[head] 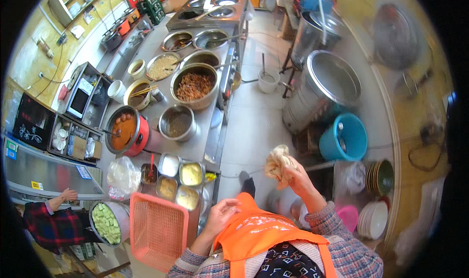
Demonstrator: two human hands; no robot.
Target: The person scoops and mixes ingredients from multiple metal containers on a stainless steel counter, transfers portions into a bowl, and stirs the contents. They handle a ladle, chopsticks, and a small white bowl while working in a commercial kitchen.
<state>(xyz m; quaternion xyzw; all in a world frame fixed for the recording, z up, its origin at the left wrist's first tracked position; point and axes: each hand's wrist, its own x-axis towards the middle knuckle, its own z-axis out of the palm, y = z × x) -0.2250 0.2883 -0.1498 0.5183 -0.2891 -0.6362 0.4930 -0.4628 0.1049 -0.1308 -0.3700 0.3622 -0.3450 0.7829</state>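
Bunched in my right hand [299, 175] is a stained, light-coloured cloth [279, 165], held up over the aisle floor. My left hand [224, 212] hangs in front of the orange apron [256, 226], its fingers loosely bent with nothing visible in them. To its left, an orange-pink plastic basket [158, 256] sits at the counter's near end. Just beyond the basket stand several square metal containers; one holds a white substance [169, 165], another a yellow one [191, 174]. A steel pot [177, 122] of dark liquid is farther up the counter.
A red cooker [141, 135] of orange-brown stew and a pot of reddish-brown food [195, 87] stand on the left counter. To the right are a tall steel vat [304, 107], a blue bucket [357, 131] and stacked plates [373, 219]. Another person [55, 221] stands at lower left.
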